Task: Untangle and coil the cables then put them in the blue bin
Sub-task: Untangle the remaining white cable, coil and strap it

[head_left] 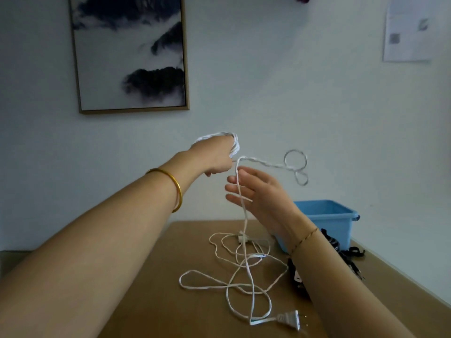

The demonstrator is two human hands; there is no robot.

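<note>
Left hand (214, 156) raised, clenched around coiled turns of white cable (246, 259). Right hand (258, 191) spread, fingers apart, strand sliding across them — rest heaped mid-table (151, 289), plug (289, 319) near front edge. Blue bin (329, 222) at far right corner — black cables (346, 254) beside it.

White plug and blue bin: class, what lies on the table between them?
In the head view, between the white plug and blue bin lie loose white cable loops on the table.

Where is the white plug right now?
In the head view the plug lies on the table at the near edge, right of centre, just left of the right forearm, its prongs pointing right.
</note>
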